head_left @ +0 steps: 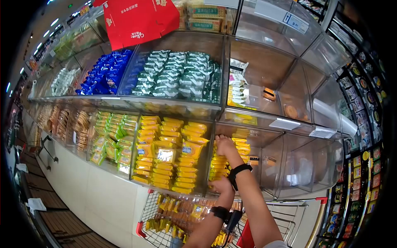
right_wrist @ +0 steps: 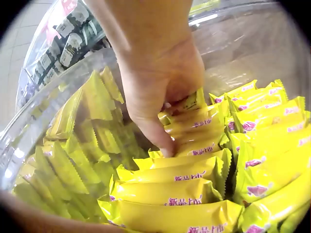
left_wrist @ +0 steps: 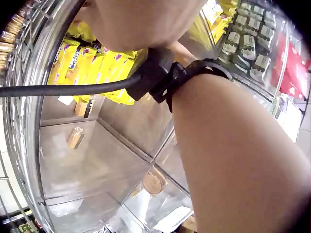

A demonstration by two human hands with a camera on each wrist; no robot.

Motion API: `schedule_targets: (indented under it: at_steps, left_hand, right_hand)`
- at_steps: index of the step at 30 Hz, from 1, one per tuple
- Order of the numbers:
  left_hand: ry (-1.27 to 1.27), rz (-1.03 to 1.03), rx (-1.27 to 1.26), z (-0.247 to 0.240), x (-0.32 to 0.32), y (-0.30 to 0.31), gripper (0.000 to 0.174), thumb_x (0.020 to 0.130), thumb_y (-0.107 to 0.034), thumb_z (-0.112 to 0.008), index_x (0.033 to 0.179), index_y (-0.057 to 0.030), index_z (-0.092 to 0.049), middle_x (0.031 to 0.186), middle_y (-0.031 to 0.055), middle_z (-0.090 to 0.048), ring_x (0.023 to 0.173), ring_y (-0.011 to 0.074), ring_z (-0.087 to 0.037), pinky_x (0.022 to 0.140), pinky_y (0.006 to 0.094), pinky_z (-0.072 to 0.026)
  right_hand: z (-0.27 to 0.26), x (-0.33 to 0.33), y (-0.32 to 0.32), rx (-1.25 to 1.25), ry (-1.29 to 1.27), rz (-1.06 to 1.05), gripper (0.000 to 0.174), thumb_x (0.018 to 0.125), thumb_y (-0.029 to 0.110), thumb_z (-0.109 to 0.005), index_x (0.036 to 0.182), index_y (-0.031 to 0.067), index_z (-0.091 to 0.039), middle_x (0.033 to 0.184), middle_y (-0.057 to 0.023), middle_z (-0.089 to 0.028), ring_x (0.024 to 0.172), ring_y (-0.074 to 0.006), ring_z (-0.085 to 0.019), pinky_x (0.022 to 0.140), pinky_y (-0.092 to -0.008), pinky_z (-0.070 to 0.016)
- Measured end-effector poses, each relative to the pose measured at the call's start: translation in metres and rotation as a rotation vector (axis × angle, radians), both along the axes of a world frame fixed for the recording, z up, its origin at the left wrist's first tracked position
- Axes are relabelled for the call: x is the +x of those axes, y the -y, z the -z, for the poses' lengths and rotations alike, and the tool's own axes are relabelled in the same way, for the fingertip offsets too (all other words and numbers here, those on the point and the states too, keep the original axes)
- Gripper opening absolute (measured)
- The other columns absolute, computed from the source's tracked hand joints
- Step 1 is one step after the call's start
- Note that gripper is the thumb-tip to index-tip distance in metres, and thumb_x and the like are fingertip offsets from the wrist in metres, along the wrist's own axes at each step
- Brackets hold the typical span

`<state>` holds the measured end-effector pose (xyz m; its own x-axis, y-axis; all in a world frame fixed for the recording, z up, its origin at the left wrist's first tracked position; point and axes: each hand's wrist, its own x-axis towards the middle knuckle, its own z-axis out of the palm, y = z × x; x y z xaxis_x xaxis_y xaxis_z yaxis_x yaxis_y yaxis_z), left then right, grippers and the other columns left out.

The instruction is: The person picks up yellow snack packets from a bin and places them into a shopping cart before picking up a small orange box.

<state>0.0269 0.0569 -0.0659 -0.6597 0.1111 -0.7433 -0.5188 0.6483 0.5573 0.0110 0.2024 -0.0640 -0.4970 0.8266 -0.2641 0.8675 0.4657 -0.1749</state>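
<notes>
Yellow packets stand in close rows in a clear bin. My right hand reaches down at the far end of one row and grips packets there, thumb along their side, other fingers mostly hidden. Nearer the bin's front rim, my left hand is at the near end of the packets. In the left wrist view only the back part of the left hand shows, so its fingers and contact are hidden. The right forearm crosses beside it.
Below the bin stands a wire cart holding many packets. Clear dividers separate neighbouring bins of yellow packets and green packets. Dark green packets and blue packets fill upper bins. A red sign hangs above.
</notes>
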Motion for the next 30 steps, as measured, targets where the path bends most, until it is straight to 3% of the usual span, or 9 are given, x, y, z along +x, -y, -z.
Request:
schedule_targets:
  at_steps: [5, 8, 11, 14, 16, 19, 24, 26, 30]
  left_hand:
    - [0.027, -0.036, 0.106, 0.016, -0.004, 0.007, 0.066, 0.074, -0.017, -0.060, 0.122, 0.0041, -0.020, 0.114, 0.0368, -0.032, 0.102, 0.0464, -0.044, 0.087, 0.0464, -0.0384]
    - [-0.023, -0.038, 0.134, 0.004, -0.004, 0.011, 0.062, 0.074, -0.016, -0.058, 0.121, 0.0045, -0.023, 0.113, 0.0361, -0.035, 0.103, 0.0462, -0.044, 0.088, 0.0465, -0.0375]
    - [-0.109, -0.006, 0.177, 0.011, -0.003, 0.014, 0.059, 0.074, -0.016, -0.057, 0.119, 0.0061, -0.026, 0.112, 0.0352, -0.038, 0.103, 0.0454, -0.043, 0.088, 0.0460, -0.0366]
    - [-0.163, 0.066, 0.178, 0.041, 0.001, 0.016, 0.061, 0.077, -0.019, -0.053, 0.124, 0.0028, -0.021, 0.112, 0.0336, -0.041, 0.102, 0.0420, -0.046, 0.086, 0.0443, -0.0385]
    - [-0.190, 0.147, 0.128, 0.056, -0.002, 0.013, 0.064, 0.077, -0.021, -0.053, 0.125, 0.0022, -0.017, 0.112, 0.0345, -0.041, 0.102, 0.0426, -0.046, 0.086, 0.0441, -0.0387]
    - [-0.273, 0.056, 0.140, 0.064, 0.002, 0.008, 0.060, 0.075, -0.026, -0.060, 0.111, 0.0128, -0.030, 0.107, 0.0339, -0.044, 0.100, 0.0439, -0.045, 0.087, 0.0464, -0.0358]
    - [-0.442, 0.009, 0.354, 0.089, 0.004, 0.008, 0.059, 0.073, -0.024, -0.063, 0.110, 0.0106, -0.033, 0.106, 0.0298, -0.046, 0.100, 0.0400, -0.046, 0.087, 0.0435, -0.0366]
    - [-0.121, 0.049, 0.313, 0.100, -0.005, 0.010, 0.064, 0.080, -0.029, -0.050, 0.127, -0.0020, -0.015, 0.125, 0.0205, -0.032, 0.111, 0.0326, -0.038, 0.092, 0.0419, -0.0301]
    - [0.108, 0.019, 0.251, 0.176, -0.009, 0.007, 0.071, 0.076, -0.028, -0.055, 0.130, -0.0016, -0.018, 0.124, 0.0218, -0.036, 0.113, 0.0310, -0.038, 0.093, 0.0410, -0.0331]
  right_hand:
    - [0.010, 0.006, 0.014, 0.342, -0.133, -0.020, 0.031, 0.064, 0.009, -0.056, 0.095, 0.0043, -0.052, 0.099, -0.0162, -0.050, 0.097, -0.0320, -0.047, 0.081, -0.0379, -0.0393]
    - [-0.011, 0.007, 0.020, 0.235, -0.037, -0.044, 0.031, 0.067, 0.007, -0.053, 0.098, 0.0042, -0.052, 0.104, -0.0161, -0.047, 0.099, -0.0306, -0.044, 0.084, -0.0402, -0.0376]
    - [0.006, 0.016, 0.019, 0.129, -0.223, 0.022, 0.033, 0.068, 0.007, -0.051, 0.101, 0.0042, -0.051, 0.110, -0.0172, -0.044, 0.106, -0.0317, -0.040, 0.087, -0.0423, -0.0356]
    - [0.026, 0.034, 0.033, 0.613, -0.190, -0.071, 0.038, 0.068, 0.005, -0.051, 0.106, 0.0036, -0.048, 0.113, -0.0187, -0.043, 0.112, -0.0335, -0.037, 0.092, -0.0425, -0.0322]
    - [0.006, 0.043, 0.052, 0.470, -0.217, 0.011, 0.038, 0.072, 0.006, -0.048, 0.110, 0.0024, -0.046, 0.118, -0.0194, -0.041, 0.114, -0.0342, -0.035, 0.094, -0.0430, -0.0309]
    - [-0.030, 0.071, 0.092, 0.402, -0.287, 0.072, 0.041, 0.072, 0.007, -0.052, 0.112, 0.0019, -0.046, 0.121, -0.0187, -0.039, 0.115, -0.0352, -0.034, 0.094, -0.0432, -0.0299]
    - [-0.063, 0.142, 0.193, 0.387, -0.395, 0.344, 0.043, 0.069, 0.004, -0.059, 0.110, 0.0011, -0.046, 0.117, -0.0174, -0.042, 0.113, -0.0357, -0.036, 0.095, -0.0427, -0.0296]
    - [-0.070, 0.167, 0.244, 0.447, -0.408, 0.411, 0.043, 0.069, 0.003, -0.058, 0.109, -0.0001, -0.045, 0.116, -0.0176, -0.042, 0.112, -0.0364, -0.037, 0.095, -0.0430, -0.0292]
    - [-0.073, 0.201, 0.346, 0.356, -0.345, 0.582, 0.044, 0.068, 0.005, -0.059, 0.109, -0.0024, -0.044, 0.116, -0.0216, -0.040, 0.113, -0.0399, -0.033, 0.094, -0.0470, -0.0282]
